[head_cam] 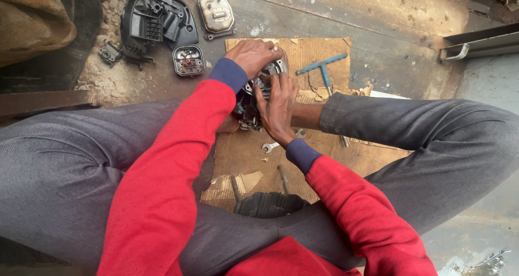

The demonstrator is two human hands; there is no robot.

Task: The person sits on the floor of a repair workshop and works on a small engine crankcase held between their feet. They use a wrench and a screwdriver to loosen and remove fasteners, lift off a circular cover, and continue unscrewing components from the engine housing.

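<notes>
The person sits on the ground with legs spread, and a small engine [254, 100] stands between the knees on a sheet of cardboard [324, 146]. Both hands are on it. The left hand [253, 55] lies over the engine's far top, fingers curled down around the round metal part there, gripping it. The right hand [278, 109] presses flat against the near side, fingers spread and pointing away from the body, thumb toward the left hand; it does not close around anything that shows. Most of the engine is hidden under the two hands.

On the cardboard just right of the hands lies a blue T-handle wrench [323, 68], its shaft running toward the right leg. A small spanner [270, 145] lies just below the right wrist. Nearer the body, two thin rods [284, 180] stick out from behind a black ribbed part [270, 204].

Beyond the cardboard, on the dirty ground to the left, rest a black plastic housing [157, 24], a small dark cover [188, 60] and a silver metal cover [215, 15].
</notes>
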